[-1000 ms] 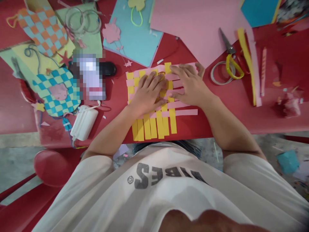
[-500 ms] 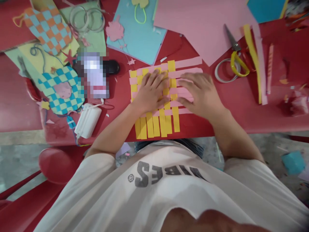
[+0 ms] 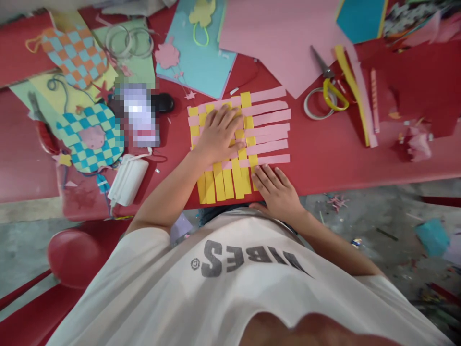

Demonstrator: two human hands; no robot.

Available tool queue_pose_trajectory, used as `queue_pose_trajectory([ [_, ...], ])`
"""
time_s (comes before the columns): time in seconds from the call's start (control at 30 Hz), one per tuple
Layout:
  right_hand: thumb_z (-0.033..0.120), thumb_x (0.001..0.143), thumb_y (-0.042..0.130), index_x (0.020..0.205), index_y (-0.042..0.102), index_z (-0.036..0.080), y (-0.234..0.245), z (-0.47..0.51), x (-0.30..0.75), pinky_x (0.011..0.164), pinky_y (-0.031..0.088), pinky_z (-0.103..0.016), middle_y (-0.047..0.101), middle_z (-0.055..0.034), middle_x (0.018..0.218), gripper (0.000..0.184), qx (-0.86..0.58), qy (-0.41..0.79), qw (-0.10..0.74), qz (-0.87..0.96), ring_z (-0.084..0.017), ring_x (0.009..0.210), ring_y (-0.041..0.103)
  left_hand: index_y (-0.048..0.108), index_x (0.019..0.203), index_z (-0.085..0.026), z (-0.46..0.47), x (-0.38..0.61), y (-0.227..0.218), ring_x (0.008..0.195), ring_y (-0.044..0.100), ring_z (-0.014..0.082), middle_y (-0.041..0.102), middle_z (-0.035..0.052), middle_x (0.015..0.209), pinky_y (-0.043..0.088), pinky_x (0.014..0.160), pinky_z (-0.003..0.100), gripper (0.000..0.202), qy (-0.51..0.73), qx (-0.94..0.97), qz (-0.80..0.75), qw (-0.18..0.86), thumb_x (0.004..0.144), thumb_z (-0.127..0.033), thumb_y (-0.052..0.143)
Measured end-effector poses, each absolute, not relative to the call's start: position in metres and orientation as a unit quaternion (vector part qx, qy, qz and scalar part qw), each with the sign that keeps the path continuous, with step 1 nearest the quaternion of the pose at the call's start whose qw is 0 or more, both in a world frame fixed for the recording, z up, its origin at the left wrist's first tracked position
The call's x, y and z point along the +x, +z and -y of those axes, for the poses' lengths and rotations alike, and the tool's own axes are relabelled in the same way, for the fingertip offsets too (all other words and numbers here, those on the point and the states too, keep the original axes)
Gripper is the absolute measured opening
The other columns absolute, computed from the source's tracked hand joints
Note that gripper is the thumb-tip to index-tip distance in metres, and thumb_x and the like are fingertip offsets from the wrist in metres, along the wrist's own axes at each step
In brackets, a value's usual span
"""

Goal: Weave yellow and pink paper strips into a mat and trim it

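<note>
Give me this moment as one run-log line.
left hand: spread on woven strips | right hand: fingertips at lower end of rightmost yellow strip | scissors: right of woven strips

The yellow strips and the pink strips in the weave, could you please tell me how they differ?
The yellow strips run down the picture; the pink strips run across it. The loose yellow ends point down, the pink ones right. Yellow ends lie mostly close together; pink ends show red table between them. Both are flat and interlaced.
</note>
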State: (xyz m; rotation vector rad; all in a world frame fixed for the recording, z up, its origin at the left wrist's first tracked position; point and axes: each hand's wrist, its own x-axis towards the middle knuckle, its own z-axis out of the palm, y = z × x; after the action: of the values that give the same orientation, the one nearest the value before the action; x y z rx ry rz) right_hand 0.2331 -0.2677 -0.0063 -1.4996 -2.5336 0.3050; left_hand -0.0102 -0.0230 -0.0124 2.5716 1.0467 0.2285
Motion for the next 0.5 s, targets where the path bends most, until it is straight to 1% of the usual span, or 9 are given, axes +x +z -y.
queue_pose_trajectory([
  [0.13,0.075,0.116,0.064,0.196,0.013,0.013,-0.003,0.265,0.236,0.146,0.034,-0.073,0.031,-0.0191,0.195,0.113,-0.493,0.105,0.09,0.859,-0.048,0.181,0.037,0.043,0.187,-0.028,0.021,-0.011,-0.016,0.186,0.027,0.0456,0.042,0.0135,0.194,0.015,0.153,0.07,0.086,0.098,0.913,-0.36,0.165,0.112,-0.06,0.07],
  [0.27,0.074,0.117,0.062,0.194,0.022,0.015,-0.004,0.266,0.237,0.146,0.032,-0.073,0.032,-0.0169,0.196,0.105,-0.486,0.101,0.083,0.864,-0.047,0.182,0.035,0.044,0.186,-0.028,0.021,-0.011,-0.019,0.186,0.027,0.0454,0.042,0.0136,0.194,0.016,0.153,0.069,0.086,0.095,0.912,-0.365,0.161,0.111,-0.057,0.072],
  [0.33,0.074,0.117,0.06,0.193,0.024,0.014,-0.004,0.268,0.236,0.145,0.033,-0.074,0.033,-0.0187,0.195,0.104,-0.485,0.096,0.081,0.865,-0.048,0.181,0.036,0.044,0.186,-0.027,0.02,-0.011,-0.019,0.186,0.026,0.045,0.041,0.0133,0.195,0.017,0.153,0.069,0.084,0.093,0.912,-0.365,0.16,0.111,-0.056,0.071],
  [0.4,0.075,0.117,0.058,0.193,0.025,0.012,-0.001,0.268,0.236,0.144,0.034,-0.075,0.034,-0.0227,0.195,0.103,-0.483,0.095,0.092,0.865,-0.05,0.181,0.036,0.046,0.185,-0.027,0.02,-0.01,-0.019,0.186,0.026,0.0454,0.04,0.0136,0.195,0.016,0.153,0.07,0.081,0.091,0.914,-0.363,0.159,0.112,-0.056,0.069],
  [0.47,0.076,0.117,0.056,0.192,0.026,0.014,0.005,0.262,0.237,0.142,0.037,-0.074,0.036,-0.0255,0.194,0.101,-0.483,0.098,0.122,0.861,-0.05,0.181,0.036,0.048,0.184,-0.026,0.02,-0.01,-0.019,0.186,0.026,0.0461,0.04,0.0144,0.195,0.016,0.153,0.07,0.08,0.088,0.915,-0.361,0.158,0.113,-0.058,0.067],
  [0.5,0.075,0.117,0.055,0.191,0.028,0.016,0.009,0.255,0.239,0.141,0.039,-0.073,0.039,-0.0257,0.192,0.099,-0.487,0.1,0.141,0.856,-0.05,0.18,0.037,0.049,0.183,-0.026,0.02,-0.01,-0.019,0.186,0.026,0.0465,0.039,0.0147,0.196,0.015,0.153,0.07,0.08,0.086,0.915,-0.362,0.159,0.113,-0.06,0.066],
])
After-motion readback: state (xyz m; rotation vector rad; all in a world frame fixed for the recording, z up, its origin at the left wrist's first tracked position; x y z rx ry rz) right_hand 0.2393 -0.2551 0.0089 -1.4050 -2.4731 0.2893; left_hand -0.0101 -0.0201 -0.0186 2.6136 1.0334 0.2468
